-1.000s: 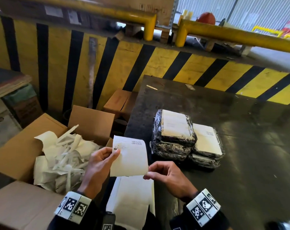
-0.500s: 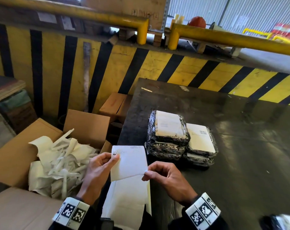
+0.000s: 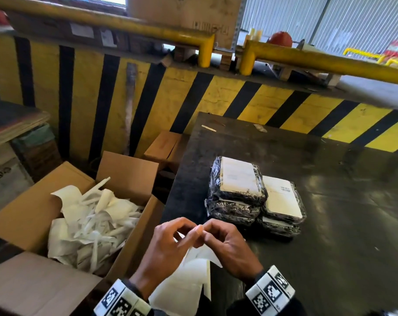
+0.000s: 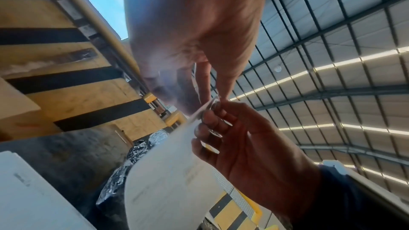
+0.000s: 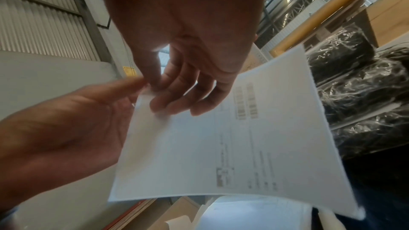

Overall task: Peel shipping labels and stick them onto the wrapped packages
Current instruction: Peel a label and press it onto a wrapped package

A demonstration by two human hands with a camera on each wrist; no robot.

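Both hands meet over the table's near-left corner and pinch one corner of a white shipping label (image 3: pixel 201 252). My left hand (image 3: pixel 190 230) holds that corner between thumb and forefinger, and my right hand (image 3: pixel 210 233) pinches it from the other side. The sheet hangs below the hands. Its print shows in the right wrist view, label (image 5: pixel 221 146), under the right hand (image 5: pixel 156 85), with the left hand (image 5: pixel 135 84) beside it. Wrapped black packages (image 3: pixel 236 197), some with white labels on top, are stacked on the dark table (image 3: pixel 330 247) just beyond the hands.
An open cardboard box (image 3: pixel 29 213) full of peeled backing strips (image 3: pixel 91 224) stands left of the table. More white label sheets (image 3: pixel 182 290) lie below my hands. A yellow-and-black striped barrier (image 3: pixel 239 99) with yellow rails runs behind the table.
The label was held spread upright between my two hands. The hands have now come together at one corner, and the sheet has dropped below them.
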